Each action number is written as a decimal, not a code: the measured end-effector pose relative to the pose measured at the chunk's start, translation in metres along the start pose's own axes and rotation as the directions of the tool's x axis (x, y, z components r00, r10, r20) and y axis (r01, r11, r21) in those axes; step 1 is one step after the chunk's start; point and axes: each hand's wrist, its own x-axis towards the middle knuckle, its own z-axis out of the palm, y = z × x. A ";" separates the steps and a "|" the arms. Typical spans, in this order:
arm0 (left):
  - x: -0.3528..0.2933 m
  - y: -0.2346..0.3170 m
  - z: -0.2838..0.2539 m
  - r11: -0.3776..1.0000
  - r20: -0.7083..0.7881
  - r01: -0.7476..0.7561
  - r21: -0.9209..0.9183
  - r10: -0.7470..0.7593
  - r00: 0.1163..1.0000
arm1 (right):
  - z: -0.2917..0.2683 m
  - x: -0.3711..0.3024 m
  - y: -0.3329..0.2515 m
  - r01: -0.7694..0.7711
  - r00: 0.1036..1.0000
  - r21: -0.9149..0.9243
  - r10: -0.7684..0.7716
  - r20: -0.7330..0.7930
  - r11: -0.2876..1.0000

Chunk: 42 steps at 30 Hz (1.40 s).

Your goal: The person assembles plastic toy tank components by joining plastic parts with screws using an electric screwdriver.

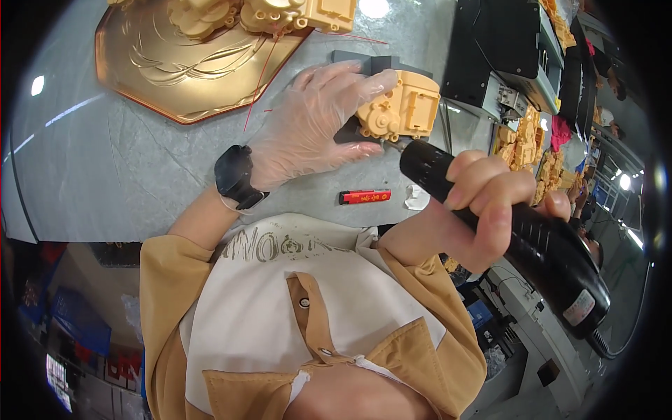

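Observation:
My left hand [318,115], in a thin clear plastic glove, holds a cream-yellow moulded plastic housing [413,105] from its left side. The housing rests against a dark grey block [420,64] on the table. My bare right hand [493,203] is wrapped round a black electric screwdriver [539,241] with a cord at its rear end. The screwdriver slants up and left, its metal tip [393,145] at the near edge of the housing. Whether the tip sits in a screw is too small to tell.
A gold octagonal tray [189,77] with more yellow housings [273,14] lies at the far left. Near me on the grey table [154,168] are a red lighter [365,197] and a crumpled white scrap [417,197]. Black equipment [483,56] and piled yellow parts [521,143] stand at the right.

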 end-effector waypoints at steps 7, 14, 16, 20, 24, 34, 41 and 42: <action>0.001 -0.002 0.001 0.994 -0.087 -0.077 -0.071 0.071 0.994 | 0.002 0.000 0.006 0.006 0.995 -0.045 -0.010 -0.097 0.999; 0.000 -0.002 0.001 0.997 -0.076 -0.068 -0.041 0.064 0.995 | -0.002 -0.002 0.013 0.003 1.000 -0.182 -0.004 -0.005 0.983; -0.001 -0.002 0.001 0.998 -0.072 -0.065 -0.023 0.063 0.995 | -0.001 -0.003 0.013 -0.017 1.000 -0.191 0.012 -0.026 0.981; 0.000 0.000 0.000 0.998 -0.071 -0.056 -0.017 0.054 0.996 | -0.001 -0.005 0.010 -0.020 0.999 -0.134 0.014 -0.047 0.991; 0.001 0.002 -0.001 0.998 -0.126 -0.060 -0.017 0.057 0.990 | -0.006 -0.003 0.011 0.002 0.998 -0.024 -0.003 -0.062 1.000; -0.001 0.019 -0.014 0.974 -0.280 -0.227 -0.024 0.211 0.936 | -0.011 0.001 0.002 -0.027 0.983 0.173 0.058 -0.177 0.985; -0.006 0.012 -0.009 0.977 -0.274 -0.213 -0.022 0.199 0.941 | -0.014 -0.002 -0.003 0.063 0.973 0.286 0.005 -0.233 0.956; -0.005 0.015 -0.010 0.980 -0.270 -0.195 -0.041 0.177 0.946 | -0.013 -0.002 -0.003 0.069 0.977 0.277 -0.009 -0.213 0.958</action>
